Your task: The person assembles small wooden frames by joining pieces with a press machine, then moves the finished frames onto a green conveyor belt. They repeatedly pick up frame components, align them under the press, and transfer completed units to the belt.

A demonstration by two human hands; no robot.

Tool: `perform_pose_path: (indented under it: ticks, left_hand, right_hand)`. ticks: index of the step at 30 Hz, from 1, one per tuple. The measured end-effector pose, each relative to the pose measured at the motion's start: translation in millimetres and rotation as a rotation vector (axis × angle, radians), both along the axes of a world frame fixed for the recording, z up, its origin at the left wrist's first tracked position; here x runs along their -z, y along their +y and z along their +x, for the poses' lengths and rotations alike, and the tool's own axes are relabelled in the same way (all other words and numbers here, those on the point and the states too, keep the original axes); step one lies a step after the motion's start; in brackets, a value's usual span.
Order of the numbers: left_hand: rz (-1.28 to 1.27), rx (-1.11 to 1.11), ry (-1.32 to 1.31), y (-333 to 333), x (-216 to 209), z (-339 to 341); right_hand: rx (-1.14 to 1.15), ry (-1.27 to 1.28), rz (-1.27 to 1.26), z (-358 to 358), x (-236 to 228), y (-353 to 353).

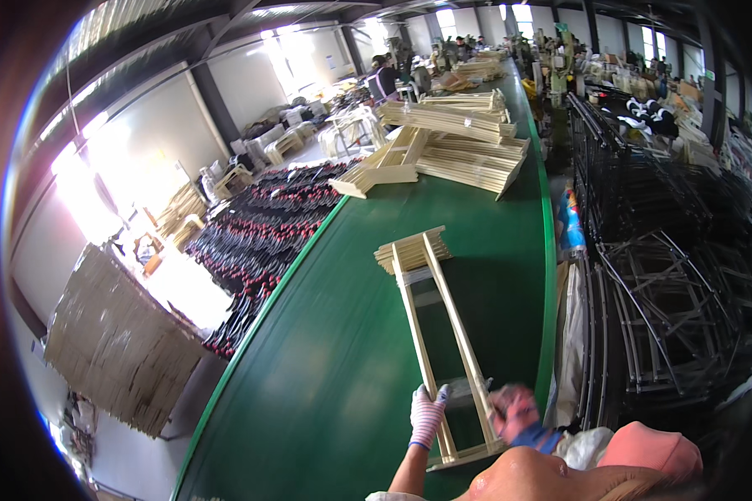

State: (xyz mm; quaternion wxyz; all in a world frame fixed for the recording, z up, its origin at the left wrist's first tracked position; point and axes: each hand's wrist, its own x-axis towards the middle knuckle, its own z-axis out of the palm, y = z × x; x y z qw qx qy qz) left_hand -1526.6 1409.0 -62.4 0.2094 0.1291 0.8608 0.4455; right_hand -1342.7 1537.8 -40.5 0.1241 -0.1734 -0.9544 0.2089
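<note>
A long stack of cream-coloured slatted frames (pixel 454 311) lies lengthwise on a green conveyor belt (pixel 326 334), its near end close to me. Clear film (pixel 454 389) wraps around it near my hands, and another band of film crosses it toward the far end. My left hand (pixel 427 416), in a white glove with pinkish stripes, is closed on the left rail near the close end. Beside the right rail is my right hand (pixel 516 412), in a pink and blue glove. Motion smears its fingers, so its hold on the rail cannot be made out.
More cream frame bundles (pixel 464 138) are piled farther up the belt. Left of it lie rows of black parts with red ends (pixel 267 217) and a stack of flat cardboard (pixel 121 342). Black metal frames (pixel 652 292) stand close along the right. People (pixel 384 79) are in the background.
</note>
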Motion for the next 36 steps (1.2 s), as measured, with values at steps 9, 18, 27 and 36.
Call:
perform_pose_path:
  ticks: [9,18,27,36]
  left_hand:
    - [-0.338,0.109,0.156,-70,-19,57]
    - [-0.342,-0.170,0.328,-273,-65,164]
    - [-0.401,-0.705,0.249,-440,-90,354]
    - [-0.236,-0.927,0.747,-398,-92,272]
  right_hand:
    - [0.064,-0.561,-0.396,-53,30,-12]
    - [-0.250,-0.356,-0.397,9,6,-208]
    - [-1.017,-0.579,-0.228,84,-2,-406]
    - [-1.387,-0.334,-0.809,70,24,-389]
